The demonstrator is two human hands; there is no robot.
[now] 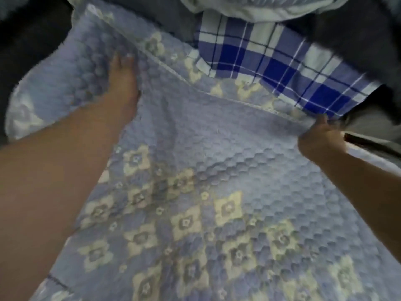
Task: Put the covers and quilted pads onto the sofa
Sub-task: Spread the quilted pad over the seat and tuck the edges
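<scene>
So the quilted pad [217, 170], the pale blue one with the cream flower diamonds, is being spread out over the sofa seat right now, and it's filling most of the view. Its far trimmed edge is being worked on: the left hand [123, 79] is being laid flat on the pad near that edge, fingers stretched out and apart, pressing the fabric down, while the right hand [321, 135] is being clamped on the pad's right-hand far corner, fingers curled round a bunched bit of it. Just beyond the pad's far edge a blue checked cover [271, 68] is being partly overlapped, and past that a heap of whitish fabric [249, 7] is being left lying; dark sofa upholstery [358, 40] is showing beyond the pad on both sides. Looks like the pad-smoothing step is being done, not yet finished, since the far edge is running crooked. Next move, probably: the corner is needing to be pulled taut and squared up while the other side is being held down, or the whole pad will slide.
</scene>
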